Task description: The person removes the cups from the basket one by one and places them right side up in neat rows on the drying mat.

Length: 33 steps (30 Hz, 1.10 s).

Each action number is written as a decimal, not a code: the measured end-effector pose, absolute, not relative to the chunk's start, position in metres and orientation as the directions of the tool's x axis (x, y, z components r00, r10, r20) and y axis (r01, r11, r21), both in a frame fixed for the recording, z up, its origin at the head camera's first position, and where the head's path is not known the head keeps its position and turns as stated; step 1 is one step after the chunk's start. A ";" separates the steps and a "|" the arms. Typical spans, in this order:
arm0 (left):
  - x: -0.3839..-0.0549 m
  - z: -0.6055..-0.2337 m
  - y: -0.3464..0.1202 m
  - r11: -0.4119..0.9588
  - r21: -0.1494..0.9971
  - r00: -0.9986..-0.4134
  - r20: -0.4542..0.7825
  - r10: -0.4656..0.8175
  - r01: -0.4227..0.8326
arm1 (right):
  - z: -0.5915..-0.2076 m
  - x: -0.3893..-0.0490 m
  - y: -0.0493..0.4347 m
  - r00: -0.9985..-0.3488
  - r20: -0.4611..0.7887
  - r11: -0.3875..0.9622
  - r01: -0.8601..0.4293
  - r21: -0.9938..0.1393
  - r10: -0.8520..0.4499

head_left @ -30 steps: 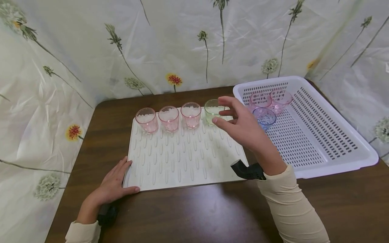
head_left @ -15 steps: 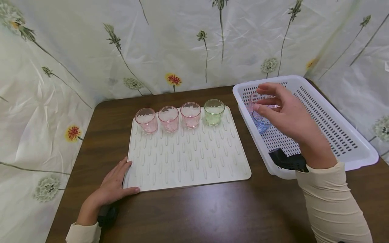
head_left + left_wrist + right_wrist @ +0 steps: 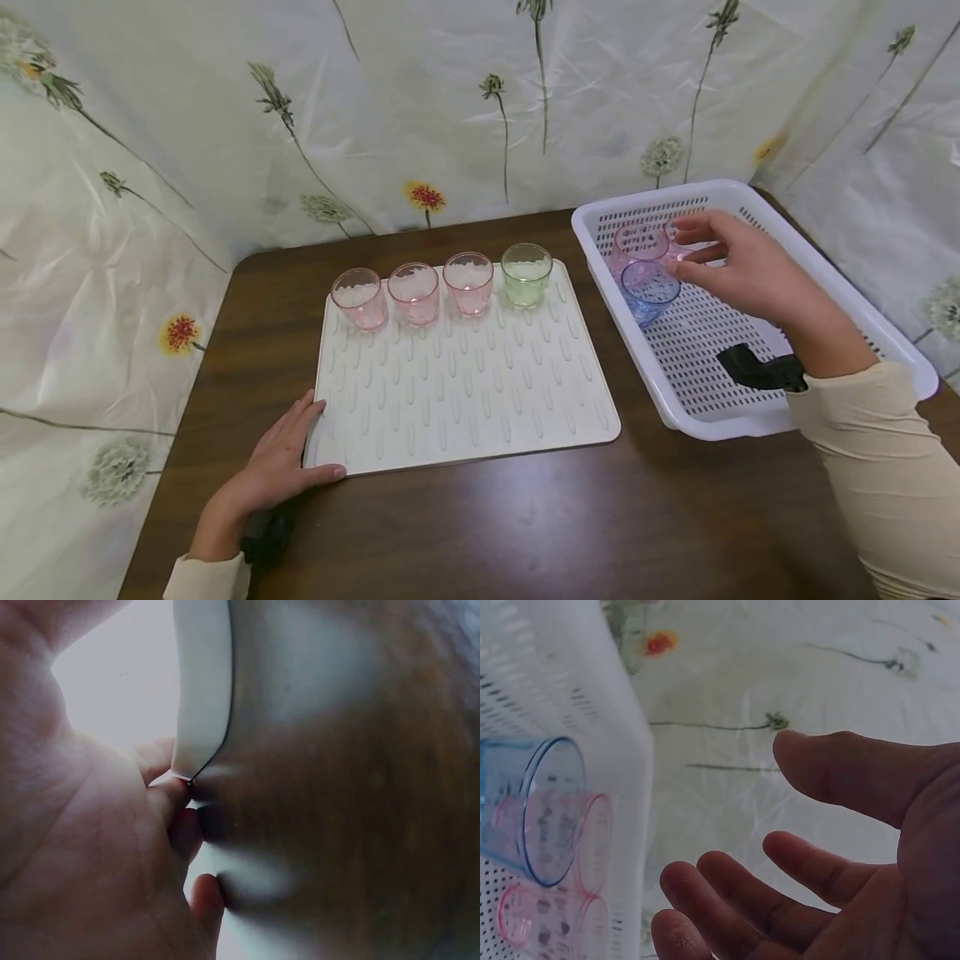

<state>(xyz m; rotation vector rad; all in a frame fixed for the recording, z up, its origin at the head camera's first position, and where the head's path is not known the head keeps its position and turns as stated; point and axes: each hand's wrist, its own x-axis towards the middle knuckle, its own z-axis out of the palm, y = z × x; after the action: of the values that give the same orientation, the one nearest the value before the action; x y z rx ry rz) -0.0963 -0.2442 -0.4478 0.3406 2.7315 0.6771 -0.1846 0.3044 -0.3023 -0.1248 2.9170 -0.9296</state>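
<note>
Evidently, the white mat (image 3: 465,408) serves as the reference here: it lies flat, ridged face up, on the dark table (image 3: 525,533). The left hand (image 3: 273,467) rests at its near left corner, fingers extended along the side edge and thumb at the near edge, gripping nothing; the placement would, in my judgement, keep the mat from sliding.

Three pink glasses (image 3: 414,294) and one green glass (image 3: 526,277) stand upright in a row along the mat's far edge, green at the right end. That spacing presumably prevents rims knocking and leaves the mat's near part accessible; the ridges probably let moisture drain.

To the right of the mat, and apart from it, sits the white basket (image 3: 712,429). Inside, beyond the mat's far right corner, are a blue glass (image 3: 649,287) and two pink glasses (image 3: 640,242), grouped closely, rims up, one pink partly hidden by fingers.

Above these, the right hand (image 3: 761,271) is spread wide, thumb well apart from the fingers, holding nothing. Such a gap would suit a rim; contact is not confirmed.
</note>
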 end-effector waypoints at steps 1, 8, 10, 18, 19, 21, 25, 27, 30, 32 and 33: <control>-0.097 -0.448 -0.244 0.859 0.487 -0.925 -0.233 0.301 0.157 | -0.304 -0.188 0.308 -0.991 -0.072 0.827 -0.050 -0.560 -0.108; -0.098 -0.449 -0.244 0.852 0.499 -0.924 -0.229 0.305 0.158 | -0.314 -0.207 0.329 -0.962 -0.234 0.915 -0.037 -0.402 -0.142; -0.099 -0.449 -0.244 0.852 0.497 -0.926 -0.221 0.306 0.163 | -0.316 -0.211 0.333 -0.953 -0.270 0.927 -0.026 -0.375 -0.136; -0.101 -0.451 -0.243 0.857 0.489 -0.924 -0.233 0.305 0.160 | -0.334 -0.224 0.343 -0.932 -0.332 0.939 -0.024 -0.344 -0.145; -0.101 -0.450 -0.243 0.858 0.489 -0.923 -0.236 0.303 0.157 | -0.336 -0.225 0.343 -0.930 -0.337 0.940 -0.024 -0.341 -0.146; -0.101 -0.450 -0.244 0.858 0.491 -0.923 -0.238 0.301 0.152 | -0.340 -0.228 0.343 -0.926 -0.344 0.940 -0.028 -0.340 -0.152; -0.100 -0.450 -0.244 0.858 0.491 -0.927 -0.231 0.296 0.152 | -0.346 -0.233 0.342 -0.919 -0.353 0.938 -0.048 -0.345 -0.177; -0.099 -0.450 -0.245 0.857 0.491 -0.929 -0.225 0.295 0.153 | -0.349 -0.235 0.341 -0.912 -0.365 0.935 -0.053 -0.350 -0.188; -0.099 -0.450 -0.246 0.857 0.492 -0.929 -0.223 0.296 0.155 | -0.353 -0.238 0.339 -0.904 -0.379 0.932 -0.054 -0.357 -0.197; -0.098 -0.450 -0.246 0.857 0.492 -0.929 -0.223 0.295 0.154 | -0.355 -0.241 0.336 -0.905 -0.368 0.927 -0.068 -0.369 -0.213; -0.098 -0.450 -0.246 0.857 0.492 -0.929 -0.223 0.294 0.153 | -0.356 -0.242 0.335 -0.906 -0.358 0.923 -0.081 -0.376 -0.225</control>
<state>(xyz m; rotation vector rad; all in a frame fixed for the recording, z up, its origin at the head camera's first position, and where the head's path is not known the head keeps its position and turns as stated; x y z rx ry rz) -0.0984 -0.2462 -0.4498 0.3374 2.7408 0.6919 -0.2416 0.3348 -0.3561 -0.2224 2.6805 -0.5012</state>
